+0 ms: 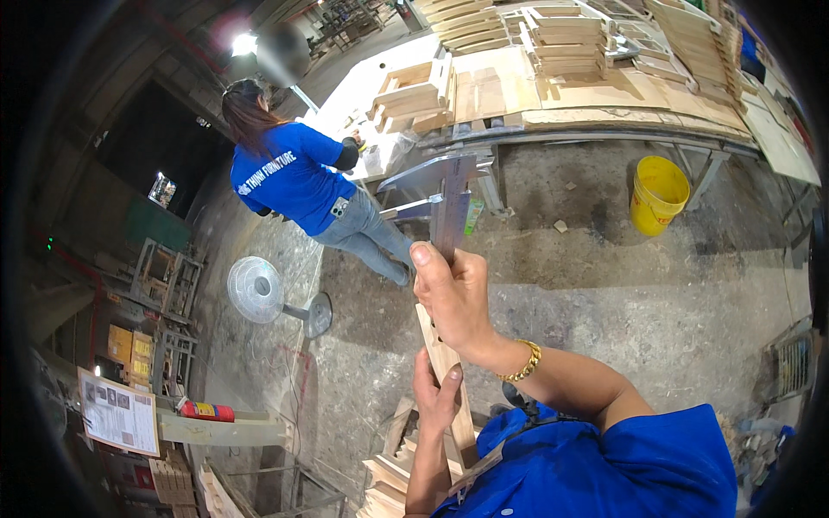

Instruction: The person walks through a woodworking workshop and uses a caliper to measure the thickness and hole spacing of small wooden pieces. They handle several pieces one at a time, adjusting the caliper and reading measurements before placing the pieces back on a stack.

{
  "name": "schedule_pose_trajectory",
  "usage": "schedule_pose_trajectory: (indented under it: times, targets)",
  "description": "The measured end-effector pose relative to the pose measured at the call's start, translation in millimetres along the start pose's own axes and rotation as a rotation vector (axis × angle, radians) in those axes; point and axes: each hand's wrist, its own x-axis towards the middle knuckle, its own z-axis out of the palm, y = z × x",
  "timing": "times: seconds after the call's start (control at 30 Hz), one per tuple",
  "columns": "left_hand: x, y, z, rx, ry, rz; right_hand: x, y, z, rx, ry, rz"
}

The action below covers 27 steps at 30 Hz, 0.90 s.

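My right hand (453, 298), with a gold bracelet at its wrist, is closed around a metal caliper (449, 207). The caliper stands up out of the fist, its jaws pointing left. Lower down, my left hand (438, 397) grips a pale wooden strip (442, 356) with small dark holes. The strip runs from beneath my right hand down toward my body. My right hand covers the strip's upper side, so I cannot tell whether it touches the wood.
More wooden pieces (389, 483) are stacked below my left hand. A worktable (596, 129) with wooden frames (566, 43) stands ahead. A yellow bucket (658, 197) is at right. At left are a person in blue (298, 168), a standing fan (256, 288) and a fire extinguisher (207, 411).
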Motion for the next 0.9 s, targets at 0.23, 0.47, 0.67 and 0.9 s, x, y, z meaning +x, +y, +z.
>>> schedule_pose_trajectory:
  times: [0.23, 0.47, 0.67, 0.9]
  targets:
    - [-2, -2, -2, 0.054, -0.003, 0.013, -2, -5, -1, 0.039, -0.022, 0.018]
    - [1, -9, -4, 0.161, 0.002, -0.011, -1, -21, -8, 0.019, -0.067, -0.104]
    - [-8, -6, -16, 0.133, -0.058, -0.016, -8, -63, -36, 0.528, -0.337, -0.101]
    - [-10, -16, -21, 0.001, -0.109, 0.063, -9, -66, -33, 0.473, -0.494, -0.245]
